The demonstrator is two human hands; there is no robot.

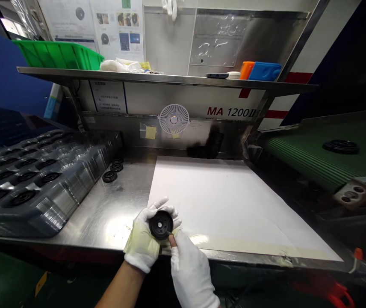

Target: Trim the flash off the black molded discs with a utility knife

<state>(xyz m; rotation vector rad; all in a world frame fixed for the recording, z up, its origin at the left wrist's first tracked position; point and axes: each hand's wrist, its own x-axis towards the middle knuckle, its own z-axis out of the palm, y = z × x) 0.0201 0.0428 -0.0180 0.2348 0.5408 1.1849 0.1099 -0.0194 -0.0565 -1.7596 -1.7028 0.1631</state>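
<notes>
My left hand, in a white glove stained yellowish, holds a round black disc with a small central hole, its face turned up. My right hand, also white-gloved, comes in from below with one bare fingertip pinching the disc's lower right edge. A thin, small tip shows at that spot, too small to identify. Both hands are above the front edge of a stainless steel bench, next to a white paper sheet.
A grey tray of black discs stands at the left, with several loose discs beside it. At the right, a green conveyor belt carries a disc. Above the bench runs a metal shelf with a green crate and a small fan below it.
</notes>
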